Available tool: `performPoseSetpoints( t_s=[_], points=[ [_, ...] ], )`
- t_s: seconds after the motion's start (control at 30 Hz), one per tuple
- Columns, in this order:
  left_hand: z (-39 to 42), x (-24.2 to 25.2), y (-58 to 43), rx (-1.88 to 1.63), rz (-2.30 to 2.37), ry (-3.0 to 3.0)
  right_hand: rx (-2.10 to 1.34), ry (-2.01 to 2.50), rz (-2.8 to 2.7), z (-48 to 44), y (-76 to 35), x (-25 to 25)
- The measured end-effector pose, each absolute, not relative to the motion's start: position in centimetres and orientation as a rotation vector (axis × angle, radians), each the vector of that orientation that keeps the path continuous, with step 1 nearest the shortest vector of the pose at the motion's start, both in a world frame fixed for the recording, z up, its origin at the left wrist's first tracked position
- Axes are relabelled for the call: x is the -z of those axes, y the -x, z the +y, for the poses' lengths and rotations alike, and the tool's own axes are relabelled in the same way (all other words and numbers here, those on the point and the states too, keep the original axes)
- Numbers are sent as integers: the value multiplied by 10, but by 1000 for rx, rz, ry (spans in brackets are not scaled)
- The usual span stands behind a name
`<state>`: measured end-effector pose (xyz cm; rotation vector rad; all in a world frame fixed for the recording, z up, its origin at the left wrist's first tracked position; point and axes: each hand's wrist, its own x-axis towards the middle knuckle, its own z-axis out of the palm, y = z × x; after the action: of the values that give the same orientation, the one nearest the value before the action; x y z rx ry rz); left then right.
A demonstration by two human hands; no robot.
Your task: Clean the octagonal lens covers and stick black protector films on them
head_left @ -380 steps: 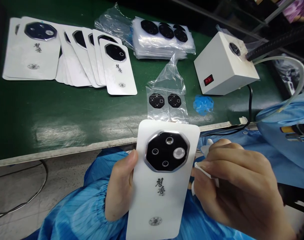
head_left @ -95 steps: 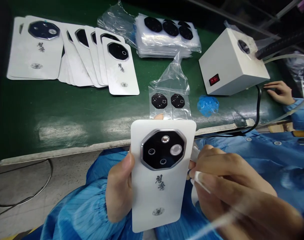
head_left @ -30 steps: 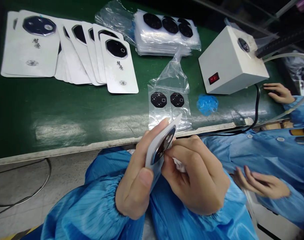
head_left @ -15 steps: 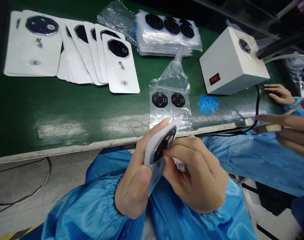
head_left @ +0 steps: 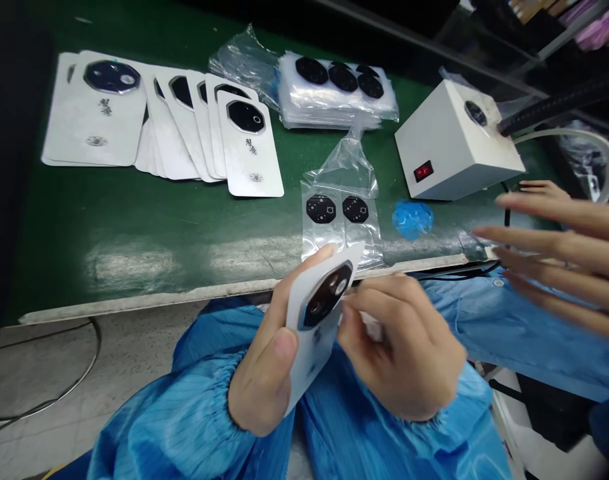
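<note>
My left hand (head_left: 271, 360) is closed on a white phone back cover (head_left: 311, 357), gripping it by its left side and holding it tilted above my lap. A dark, shiny octagonal camera lens panel (head_left: 327, 295) with a metal rim sits in the cover's upper part. Just right of the cover, my right hand (head_left: 404, 347) has its thumb and forefinger pinched together, slightly blurred. Something whitish shows inside its curled fingers; its kind is unclear. Behind the cover, a clear plastic sheet (head_left: 341, 245) carrying two black octagonal lens stickers (head_left: 321, 209) lies at the bench edge.
Several white back covers (head_left: 254, 150) lie overlapped on the green bench (head_left: 219, 220). Behind are bagged stacked lens stickers (head_left: 329, 107). A white box (head_left: 449, 143) with a red switch and a crumpled blue film (head_left: 413, 219) stand rightward. A co-worker's spread hand (head_left: 564, 253) reaches in.
My right hand has drawn back a little to the right from the cover's lens panel. The co-worker's hand has come further in from the right. The view has shifted slightly.
</note>
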<state>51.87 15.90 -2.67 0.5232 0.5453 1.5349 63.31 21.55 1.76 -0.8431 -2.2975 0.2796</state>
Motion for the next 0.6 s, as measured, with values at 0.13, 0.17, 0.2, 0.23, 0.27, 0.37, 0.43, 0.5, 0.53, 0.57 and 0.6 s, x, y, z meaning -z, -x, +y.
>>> performPoseSetpoints(
  t_s=[0.13,0.17,0.2,0.23,0.27,0.37,0.43,0.5,0.53,0.57,0.6],
  points=[
    [158,15,-511,-1469,330,-204,-224,859,-2151,218,-643,-20],
    [157,14,-509,-1453,293,-153,-229,841,-2124,218,-645,-19],
    [155,12,-508,-1440,258,-111,-241,819,-2113,218,-647,-18],
    [154,11,-507,-1428,223,-81,-264,801,-2120,218,-647,-17],
    [152,11,-507,-1417,196,-61,-297,793,-2138,217,-648,-17],
    [148,9,-504,-1389,167,-31,-386,805,-2186,216,-648,-17],
    [146,8,-501,-1376,153,-26,-473,825,-2198,215,-647,-18],
    [145,8,-498,-1392,174,-37,-630,824,-2219,213,-648,-15],
    [145,9,-497,-1434,216,-33,-749,799,-2246,210,-649,-12],
    [146,10,-496,-1465,276,-18,-886,763,-2277,205,-650,-8],
    [146,11,-496,-1490,346,2,-1017,722,-2308,199,-652,-2]
  ],
)
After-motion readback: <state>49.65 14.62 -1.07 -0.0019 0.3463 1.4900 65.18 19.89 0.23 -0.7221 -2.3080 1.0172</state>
